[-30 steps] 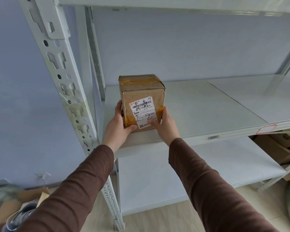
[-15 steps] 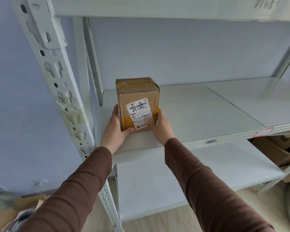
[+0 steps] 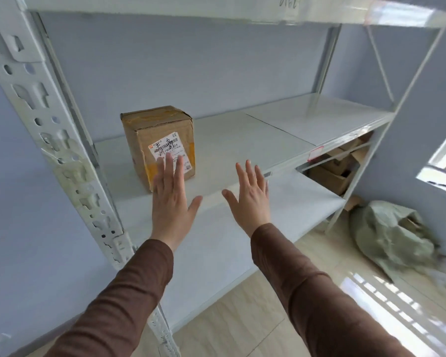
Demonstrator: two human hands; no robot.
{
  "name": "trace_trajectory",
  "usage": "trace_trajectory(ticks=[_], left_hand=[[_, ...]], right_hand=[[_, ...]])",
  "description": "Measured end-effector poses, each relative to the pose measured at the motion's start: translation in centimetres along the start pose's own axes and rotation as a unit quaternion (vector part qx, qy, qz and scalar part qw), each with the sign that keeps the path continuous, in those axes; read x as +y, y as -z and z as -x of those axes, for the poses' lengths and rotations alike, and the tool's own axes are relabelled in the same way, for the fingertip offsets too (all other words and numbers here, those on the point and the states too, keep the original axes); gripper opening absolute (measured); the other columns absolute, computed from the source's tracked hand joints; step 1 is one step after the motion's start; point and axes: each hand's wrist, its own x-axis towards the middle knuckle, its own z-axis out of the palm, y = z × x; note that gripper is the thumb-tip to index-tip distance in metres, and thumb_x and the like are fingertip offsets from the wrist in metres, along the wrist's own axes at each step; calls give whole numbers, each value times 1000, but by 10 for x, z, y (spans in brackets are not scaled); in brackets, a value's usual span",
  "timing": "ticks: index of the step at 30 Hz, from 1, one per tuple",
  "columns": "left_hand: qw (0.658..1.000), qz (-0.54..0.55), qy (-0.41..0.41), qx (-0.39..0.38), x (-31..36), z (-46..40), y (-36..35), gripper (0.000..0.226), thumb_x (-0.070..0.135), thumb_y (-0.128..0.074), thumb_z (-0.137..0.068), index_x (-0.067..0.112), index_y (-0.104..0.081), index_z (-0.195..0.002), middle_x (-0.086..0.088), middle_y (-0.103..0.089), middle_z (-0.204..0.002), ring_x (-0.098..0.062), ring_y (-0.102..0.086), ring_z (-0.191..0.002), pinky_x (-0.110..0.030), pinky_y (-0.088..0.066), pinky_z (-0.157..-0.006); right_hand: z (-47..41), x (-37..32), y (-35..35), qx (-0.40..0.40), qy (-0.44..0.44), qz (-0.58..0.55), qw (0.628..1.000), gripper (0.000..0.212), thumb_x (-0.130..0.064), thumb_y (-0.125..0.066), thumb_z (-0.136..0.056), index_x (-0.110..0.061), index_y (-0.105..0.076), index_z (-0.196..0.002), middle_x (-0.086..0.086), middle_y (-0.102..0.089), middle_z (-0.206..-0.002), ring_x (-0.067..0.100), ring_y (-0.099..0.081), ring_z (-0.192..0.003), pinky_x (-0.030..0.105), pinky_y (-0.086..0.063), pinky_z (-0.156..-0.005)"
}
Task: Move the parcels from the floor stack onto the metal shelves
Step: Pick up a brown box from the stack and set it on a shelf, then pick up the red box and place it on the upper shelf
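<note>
parcel stands upright on the metal shelf, near its left post. left hand and right hand hover before it, fingers spread wide, holding nothing.

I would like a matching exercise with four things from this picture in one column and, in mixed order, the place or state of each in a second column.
Things:
1. cardboard parcel
2. left hand
3. green sack
4. red-edged label

Places or states:
A. on the floor, right of the shelves
B. open, holding nothing
C. on the shelf's front edge
D. standing on the shelf near the left post

Pairs: 1-D, 2-B, 3-A, 4-C
</note>
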Motion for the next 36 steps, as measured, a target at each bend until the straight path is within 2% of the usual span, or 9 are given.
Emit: trace_trajectory(ticks=[3, 6, 10, 13, 17, 21, 24, 29, 36], left_hand=[[995, -13, -66, -77, 28, 20, -11, 98, 36, -64, -95, 12, 3, -162, -11, 12, -169, -30, 14, -156, -51, -8, -126], [981, -3, -114, -157, 70, 51, -22, 96, 46, -55, -98, 16, 11, -161, -9, 21, -168, -29, 20, -154, -48, 1, -127], [954, 14, -196, -226, 148, 100, -29, 94, 55, -44, -101, 17, 17, -160, -7, 29, -165, -27, 30, -150, -44, 14, -122], [926, 51, -267, -262, 212, 137, -26, 92, 53, -42, -102, 17, 20, -159, -5, 34, -163, -25, 33, -148, -45, 15, -122], [886, 83, -357, -285, 294, 196, -14, 91, 56, -38, -102, 17, 23, -158, -5, 38, -161, -24, 37, -148, -46, 14, -124], [839, 123, -436, -302, 375, 272, 13, 92, 56, -37, -102, 17, 25, -157, -5, 40, -160, -25, 37, -147, -45, 19, -122], [799, 157, -488, -314, 431, 336, 42, 91, 55, -40, -102, 18, 20, -158, -4, 36, -162, -24, 35, -149, -45, 17, -123], [737, 201, -554, -332, 517, 456, 105, 89, 53, -41, -102, 19, 18, -160, -1, 33, -164, -21, 34, -149, -43, 18, -123], [649, 253, -621, -359, 609, 620, 193, 90, 52, -44, -101, 20, 16, -160, 0, 29, -165, -20, 32, -150, -41, 16, -123]], right_hand=[[54, 12, 29, 26, -49, 61, 997, 72, -48, -50, -100, -27, -18, -160, -1, -1, -171, 22, 7, -157, 50, -1, -126], [118, 28, 60, 34, -101, 137, 985, 72, -50, -48, -100, -28, -16, -161, -1, 3, -170, 22, 12, -156, 54, 0, -126], [200, 54, 111, 43, -187, 212, 958, 73, -49, -48, -100, -29, -14, -161, -1, 6, -170, 23, 16, -156, 59, 1, -124], [263, 71, 154, 57, -253, 255, 931, 74, -50, -47, -100, -29, -12, -161, -1, 7, -170, 24, 16, -155, 60, 0, -123], [355, 83, 208, 79, -343, 279, 893, 73, -48, -46, -101, -28, -9, -161, -1, 14, -169, 25, 20, -154, 59, 5, -123], [458, 88, 261, 105, -429, 296, 847, 72, -47, -45, -102, -28, -9, -161, 0, 13, -169, 26, 17, -155, 60, 5, -123], [541, 83, 300, 120, -484, 309, 810, 72, -47, -44, -103, -28, -7, -162, 0, 14, -169, 26, 17, -155, 59, 6, -123], [686, 65, 359, 136, -557, 328, 751, 71, -45, -40, -104, -27, -3, -162, 1, 17, -169, 25, 19, -154, 58, 12, -120], [875, 38, 428, 156, -642, 328, 675, 71, -44, -37, -106, -25, 2, -162, 1, 19, -168, 25, 22, -154, 60, 6, -123]])
